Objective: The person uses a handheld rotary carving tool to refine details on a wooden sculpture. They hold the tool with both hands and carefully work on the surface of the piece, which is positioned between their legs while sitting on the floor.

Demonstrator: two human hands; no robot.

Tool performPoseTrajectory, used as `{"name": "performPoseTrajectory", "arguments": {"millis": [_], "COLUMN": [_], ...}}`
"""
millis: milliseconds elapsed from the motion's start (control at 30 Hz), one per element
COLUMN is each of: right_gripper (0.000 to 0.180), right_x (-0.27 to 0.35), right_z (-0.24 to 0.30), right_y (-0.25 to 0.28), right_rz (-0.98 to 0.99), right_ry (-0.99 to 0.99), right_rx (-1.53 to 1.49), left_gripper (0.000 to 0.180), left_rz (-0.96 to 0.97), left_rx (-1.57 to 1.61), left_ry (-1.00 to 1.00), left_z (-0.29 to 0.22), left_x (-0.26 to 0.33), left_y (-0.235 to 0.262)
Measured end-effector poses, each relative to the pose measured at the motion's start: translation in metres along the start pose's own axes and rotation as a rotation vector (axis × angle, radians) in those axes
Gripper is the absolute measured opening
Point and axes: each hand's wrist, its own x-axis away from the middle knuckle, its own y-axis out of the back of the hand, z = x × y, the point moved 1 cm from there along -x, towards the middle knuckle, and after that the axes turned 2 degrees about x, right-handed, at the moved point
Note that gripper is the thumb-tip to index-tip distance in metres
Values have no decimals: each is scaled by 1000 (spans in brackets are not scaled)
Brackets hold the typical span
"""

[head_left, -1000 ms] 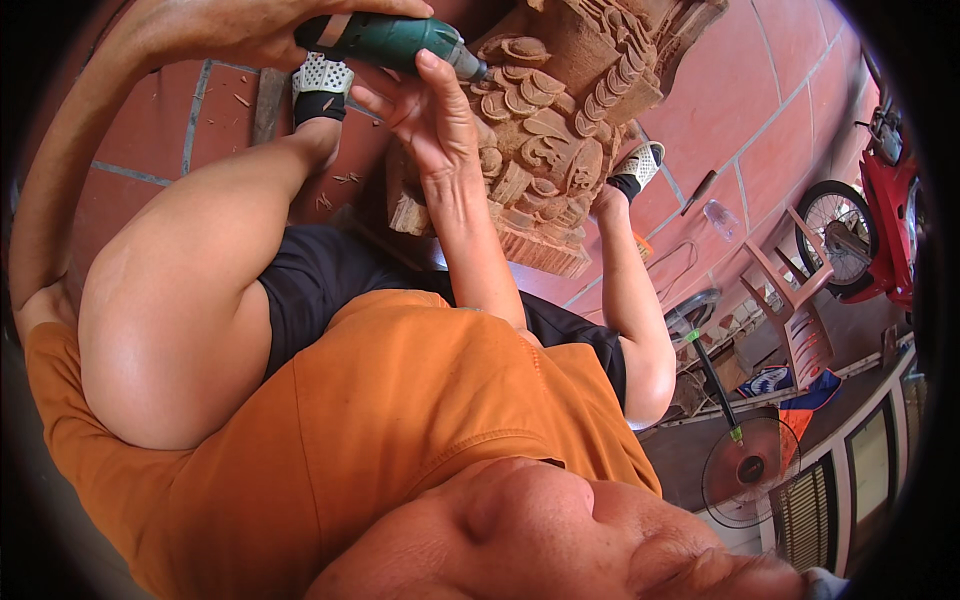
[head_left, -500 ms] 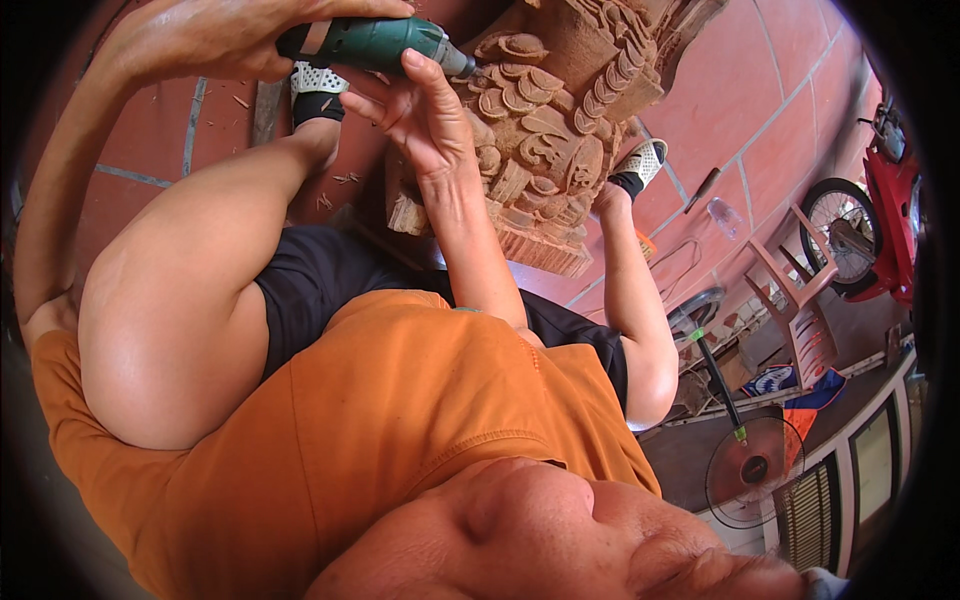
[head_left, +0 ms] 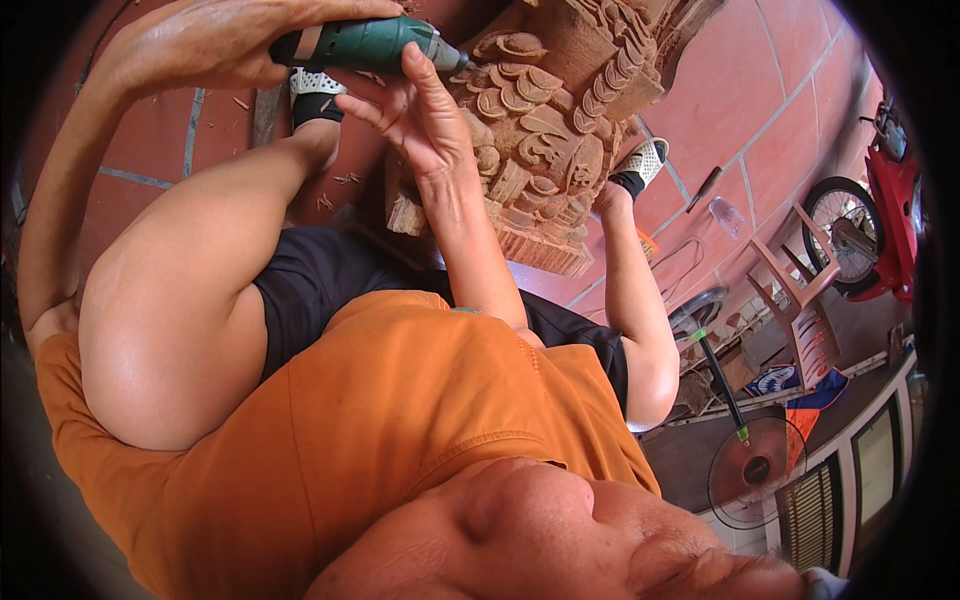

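A green die grinder [head_left: 345, 45] with a grey nose points right at the top of the head view. My left hand [head_left: 215, 45] wraps over its rear end, closed on the body. From below, my right hand [head_left: 430, 130] steadies the front part: the thumb lies against the body and the other fingers curl beneath, partly hidden. The grinder's tip meets or nearly meets the carved wooden piece [head_left: 545, 135], which bears raised scale-like and scroll shapes; exact contact cannot be made out. That carving stands between my feet, its upper part cut off by the frame.
Red floor tiles [head_left: 780, 75] carry wood shavings [head_left: 347, 178] at left. A slim handled tool [head_left: 705, 188] and a clear plastic item [head_left: 725, 215] lie right of my foot. Farther right are a pink chair [head_left: 800, 290], a red motorbike [head_left: 885, 225] and a standing fan [head_left: 757, 468].
Both hands and the grinder have shifted slightly to the left along the carving. The grip stays the same, and the carving has not moved.
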Motion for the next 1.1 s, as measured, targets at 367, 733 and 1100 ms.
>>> {"name": "performPoseTrajectory", "arguments": {"millis": [367, 733, 1100], "right_gripper": [68, 61, 44], "right_x": [-2, 0, 1], "right_z": [0, 1, 1], "right_y": [1, 2, -1], "right_rz": [-7, 9, -28], "right_ry": [-1, 9, 31], "right_rx": [22, 9, -42], "left_gripper": [86, 85, 83], "left_rz": [-34, -28, -57], "left_rx": [-33, -44, -16], "left_ry": [-31, 3, -44], "left_z": [8, -1, 4], "left_x": [0, 1, -3], "left_y": [-11, -2, -6]}}
